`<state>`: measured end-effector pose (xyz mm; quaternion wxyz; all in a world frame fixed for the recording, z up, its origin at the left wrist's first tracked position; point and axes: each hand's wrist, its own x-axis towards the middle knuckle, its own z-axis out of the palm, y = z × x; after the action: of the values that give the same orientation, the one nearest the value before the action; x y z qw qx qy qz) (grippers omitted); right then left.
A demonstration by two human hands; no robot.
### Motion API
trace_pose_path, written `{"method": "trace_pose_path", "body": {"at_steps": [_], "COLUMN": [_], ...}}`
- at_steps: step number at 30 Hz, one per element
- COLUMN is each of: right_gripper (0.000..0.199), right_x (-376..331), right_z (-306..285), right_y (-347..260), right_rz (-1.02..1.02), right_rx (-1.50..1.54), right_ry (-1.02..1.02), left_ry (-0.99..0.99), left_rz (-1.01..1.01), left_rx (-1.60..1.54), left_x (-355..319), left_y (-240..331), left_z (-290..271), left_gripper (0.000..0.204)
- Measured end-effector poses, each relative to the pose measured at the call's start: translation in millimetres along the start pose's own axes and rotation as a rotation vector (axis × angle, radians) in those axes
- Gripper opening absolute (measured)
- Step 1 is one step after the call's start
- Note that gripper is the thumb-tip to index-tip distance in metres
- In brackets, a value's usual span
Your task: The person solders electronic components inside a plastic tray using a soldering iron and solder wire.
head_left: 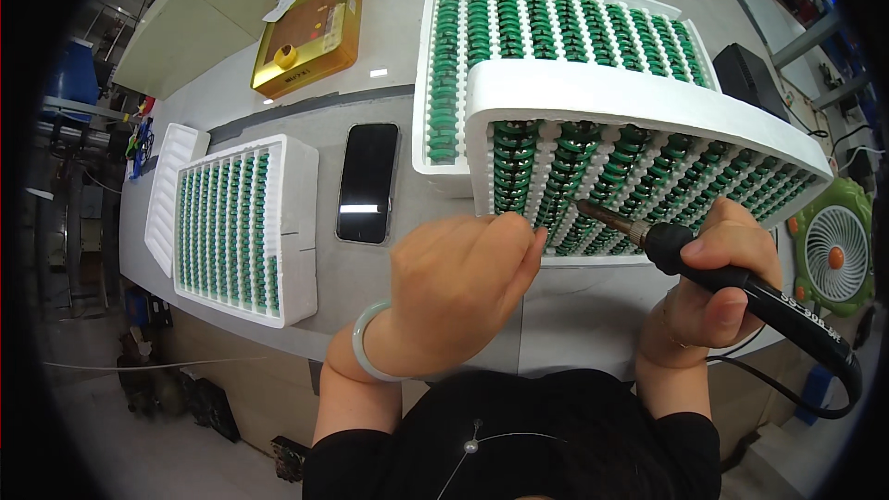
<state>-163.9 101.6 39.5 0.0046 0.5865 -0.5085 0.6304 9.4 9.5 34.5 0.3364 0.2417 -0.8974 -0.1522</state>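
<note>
Just ahead of both hands, a tilted white foam tray (639, 93) leans on the desk (593, 301), w/ rows of small green parts (593, 171) facing the person. Right hand (718, 278) is closed around a black soldering iron (741, 282); the iron's long axis runs from lower right up-left, tip at the tray's lower rows. Left hand (458, 282) is curled narrow, fingertips pinched at the same lower edge, left of the tip; what it pinches can't be made out. Both hands sit about equally near the tray. Behind the tray: a second foam tray (440, 74) of green parts. Left of it: a dark phone (367, 182), then a third foam tray (243, 227). Far up-left: a yellow-gold rectangular box (310, 34). Right of the tray: a green fan (833, 250).
</note>
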Motion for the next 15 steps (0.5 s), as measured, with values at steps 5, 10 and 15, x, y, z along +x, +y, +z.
{"method": "trace_pose_path", "body": {"at_steps": [5,10,15], "right_gripper": [0.049,0.049,0.048], "right_x": [0.1,-0.2,0.1], "right_z": [1.1,2.1,3.4], "right_y": [-1.0,0.4,0.3], "right_rz": [0.036,0.046,0.056], "right_rx": [-0.017,-0.017,-0.020], "right_ry": [-0.011,-0.028,-0.063], "left_ry": [0.002,-0.030,-0.032], "left_rz": [0.008,-0.003,-0.018], "left_rx": [0.026,0.030,0.025], "left_x": [1.9,1.7,1.2], "left_y": [-0.3,-0.3,-0.8], "left_z": [0.6,0.9,0.5], "left_gripper": [0.017,0.018,0.018]}}
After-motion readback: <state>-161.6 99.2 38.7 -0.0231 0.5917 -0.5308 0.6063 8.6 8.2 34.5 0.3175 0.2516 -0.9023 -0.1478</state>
